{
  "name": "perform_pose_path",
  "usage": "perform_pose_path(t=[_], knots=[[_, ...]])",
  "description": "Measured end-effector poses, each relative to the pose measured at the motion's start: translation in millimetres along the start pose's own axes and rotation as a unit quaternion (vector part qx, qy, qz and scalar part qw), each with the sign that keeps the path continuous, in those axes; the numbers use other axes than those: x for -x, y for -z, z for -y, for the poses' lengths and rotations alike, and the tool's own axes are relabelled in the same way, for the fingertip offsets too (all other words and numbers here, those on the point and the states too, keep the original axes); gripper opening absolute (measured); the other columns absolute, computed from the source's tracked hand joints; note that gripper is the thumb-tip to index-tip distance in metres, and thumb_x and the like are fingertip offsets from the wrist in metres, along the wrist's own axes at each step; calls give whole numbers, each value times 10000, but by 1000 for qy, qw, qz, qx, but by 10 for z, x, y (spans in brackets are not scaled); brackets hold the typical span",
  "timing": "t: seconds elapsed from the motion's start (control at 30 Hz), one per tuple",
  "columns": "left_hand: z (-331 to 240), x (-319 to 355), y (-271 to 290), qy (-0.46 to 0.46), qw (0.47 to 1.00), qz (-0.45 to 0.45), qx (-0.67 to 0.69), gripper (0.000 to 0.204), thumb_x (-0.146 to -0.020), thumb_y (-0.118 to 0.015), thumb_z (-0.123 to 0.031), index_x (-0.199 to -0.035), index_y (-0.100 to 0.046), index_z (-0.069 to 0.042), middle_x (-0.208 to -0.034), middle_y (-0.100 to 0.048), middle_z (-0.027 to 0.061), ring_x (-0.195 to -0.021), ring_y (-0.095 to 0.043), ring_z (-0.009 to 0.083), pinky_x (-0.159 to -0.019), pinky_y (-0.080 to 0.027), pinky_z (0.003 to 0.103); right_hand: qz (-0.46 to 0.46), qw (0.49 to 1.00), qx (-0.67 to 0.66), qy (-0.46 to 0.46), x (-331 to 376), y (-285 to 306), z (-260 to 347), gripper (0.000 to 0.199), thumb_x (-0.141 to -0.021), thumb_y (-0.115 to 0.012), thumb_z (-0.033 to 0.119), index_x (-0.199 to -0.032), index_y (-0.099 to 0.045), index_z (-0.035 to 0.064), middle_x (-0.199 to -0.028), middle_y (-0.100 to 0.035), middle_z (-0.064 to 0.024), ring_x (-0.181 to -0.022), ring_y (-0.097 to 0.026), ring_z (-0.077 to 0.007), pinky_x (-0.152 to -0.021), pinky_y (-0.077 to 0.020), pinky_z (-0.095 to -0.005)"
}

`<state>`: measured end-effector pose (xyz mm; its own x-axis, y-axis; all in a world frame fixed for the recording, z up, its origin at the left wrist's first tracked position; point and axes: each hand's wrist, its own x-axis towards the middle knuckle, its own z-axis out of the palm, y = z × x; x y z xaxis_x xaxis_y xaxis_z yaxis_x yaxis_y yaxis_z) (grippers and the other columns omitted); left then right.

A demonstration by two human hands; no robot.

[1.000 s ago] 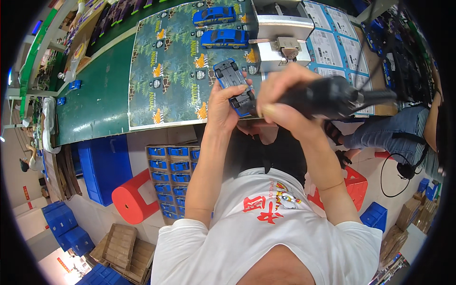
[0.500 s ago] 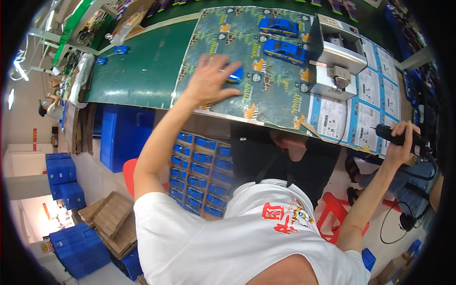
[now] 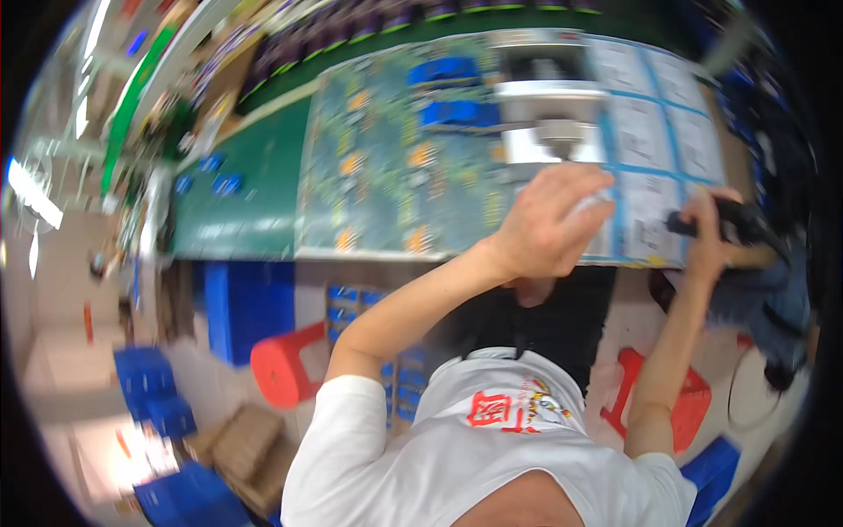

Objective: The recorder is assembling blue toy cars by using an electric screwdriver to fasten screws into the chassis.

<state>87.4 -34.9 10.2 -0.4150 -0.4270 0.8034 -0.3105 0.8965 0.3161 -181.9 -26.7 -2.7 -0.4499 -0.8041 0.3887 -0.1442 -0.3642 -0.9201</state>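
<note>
My left hand (image 3: 555,220), slightly blurred, is in front of the metal screw feeder (image 3: 549,145), above the table's near edge. Its fingers are curled in toward the thumb; what they hold, if anything, cannot be made out. At the right edge of the table, my right hand (image 3: 705,230) grips a black electric screwdriver (image 3: 742,221) with its tip pointing left. Two blue toy cars (image 3: 443,70) (image 3: 461,114) stand on the patterned sheet (image 3: 378,176) left of the feeder. Several smaller blue toy cars (image 3: 226,184) sit on the green tabletop (image 3: 263,167) farther left.
Printed sheets (image 3: 645,132) cover the table's right part. Purple items (image 3: 378,22) line the far side. Below are a blue bin (image 3: 250,307), red stools (image 3: 285,364) (image 3: 689,404) and a box of blue cars (image 3: 408,378). Another person's clothed leg (image 3: 764,290) is at right.
My left hand has left the patterned sheet and swung right to the feeder. The blue car it covered is gone from there; one more car shows on the green tabletop. My right hand keeps the screwdriver.
</note>
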Motion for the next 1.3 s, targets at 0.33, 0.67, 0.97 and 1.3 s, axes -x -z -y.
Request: perform_pose_path(t=[0.33,0.67,0.97,1.3], knots=[[1232,-1533,-2756,352,917,79,172,409,-839,-738,-197,-1140,-655,67,-967,-713,174,-798,-672,233,-745,-531,346,21,989,9,149,-52,-88,323,308,-692,-888,193,-796,-629,61,-650,-624,-37,-578,-616,-122,-558,-476,-267],[1407,-2479,-3746,582,761,83,276,554,-880,-745,-341,-1155,-595,116,-1065,-642,176,-880,-624,284,-571,-530,400,28,988,-74,132,-67,50,138,261,-696,-841,102,-775,-596,58,-565,-514,-27,-466,-482,-97,-451,-339,-266],[1659,-2552,-4000,531,790,68,300,463,-700,-892,-109,-1058,-665,79,-1021,-704,186,-839,-678,255,-769,-539,358,-30,991,-39,123,-60,46,183,302,-692,-862,131,-785,-581,71,-593,-593,-38,-498,-584,-139,-480,-416,-267],[1234,-2146,-3081,443,804,-112,380,350,-728,-818,-2,-1022,-628,-24,-951,-675,53,-835,-633,183,-766,-511,333,-39,992,-62,98,-49,-1,104,293,-692,-873,122,-776,-603,47,-640,-610,-37,-570,-547,-98,-538,-454,-269]])
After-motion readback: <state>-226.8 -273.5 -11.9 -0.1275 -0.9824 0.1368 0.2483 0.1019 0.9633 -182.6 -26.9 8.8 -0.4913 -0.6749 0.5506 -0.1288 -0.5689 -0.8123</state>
